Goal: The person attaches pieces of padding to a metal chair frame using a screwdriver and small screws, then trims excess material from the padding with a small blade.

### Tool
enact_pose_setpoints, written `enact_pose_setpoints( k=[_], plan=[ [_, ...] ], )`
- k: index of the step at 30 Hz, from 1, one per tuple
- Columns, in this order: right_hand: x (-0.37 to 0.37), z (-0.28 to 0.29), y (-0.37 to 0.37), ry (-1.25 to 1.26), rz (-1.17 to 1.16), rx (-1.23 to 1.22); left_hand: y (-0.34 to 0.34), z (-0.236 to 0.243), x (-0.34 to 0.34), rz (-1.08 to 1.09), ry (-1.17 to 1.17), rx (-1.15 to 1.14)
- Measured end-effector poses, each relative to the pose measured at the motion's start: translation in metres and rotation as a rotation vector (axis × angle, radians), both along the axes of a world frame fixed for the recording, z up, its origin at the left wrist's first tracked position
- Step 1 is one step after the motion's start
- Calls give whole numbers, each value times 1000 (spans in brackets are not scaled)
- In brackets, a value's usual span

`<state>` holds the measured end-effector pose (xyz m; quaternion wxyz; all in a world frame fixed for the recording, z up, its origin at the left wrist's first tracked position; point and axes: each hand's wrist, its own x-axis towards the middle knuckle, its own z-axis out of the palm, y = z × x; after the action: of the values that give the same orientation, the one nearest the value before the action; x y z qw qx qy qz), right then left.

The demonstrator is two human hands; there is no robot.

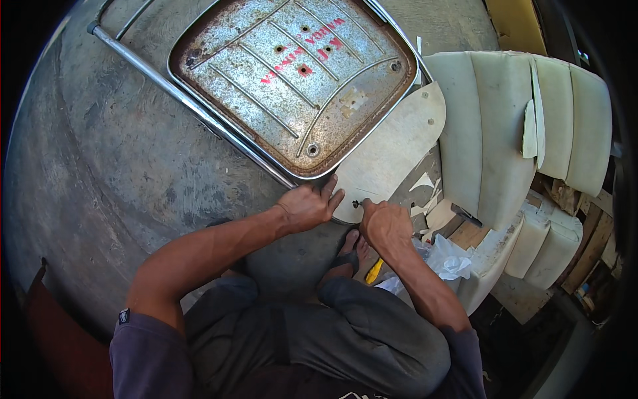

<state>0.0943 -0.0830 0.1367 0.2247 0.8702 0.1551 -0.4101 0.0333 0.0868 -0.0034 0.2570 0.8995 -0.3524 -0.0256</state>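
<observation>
A pale, thin board point(382, 156) with rounded ends lies against the edge of an overturned metal chair's rusty seat pan point(266, 100). My left hand point(309, 205) grips the board's near left edge, close to the pan's corner, with fingers and thumb bent over it. My right hand point(387, 226) is closed at the near end of the board, fingertips pressed by a small dark hole or fitting point(356, 204). Whatever the right fingers pinch is too small and hidden to name. Two small round marks or fittings show at the board's far end.
The chair's chrome tube frame point(193, 103) stretches to the far left across the worn concrete floor point(106, 166). Stacked cream padded cushions point(485, 133) stand on the right. Torn scraps point(425, 183), a clear plastic bag point(448, 258) and a yellow-handled tool point(374, 271) lie near my right forearm.
</observation>
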Motion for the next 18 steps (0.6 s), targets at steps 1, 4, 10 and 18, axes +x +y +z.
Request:
enact_pose_setpoints(
  k=[1, 4, 10, 18],
  plan=[
    [2, -1, 4, 9, 2, -16, -1, -3, 0, 2, -2, 1],
    [6, 1, 10, 59, -2, -37, 2, -1, 1, -3, -6, -8],
    [42, 13, 48, 240, -240, -225, -3, -7, -2, 23, -18, -27],
    [38, -16, 7, 335, -358, -192, -8, -9, -1, 17, -46, -26]
  ],
)
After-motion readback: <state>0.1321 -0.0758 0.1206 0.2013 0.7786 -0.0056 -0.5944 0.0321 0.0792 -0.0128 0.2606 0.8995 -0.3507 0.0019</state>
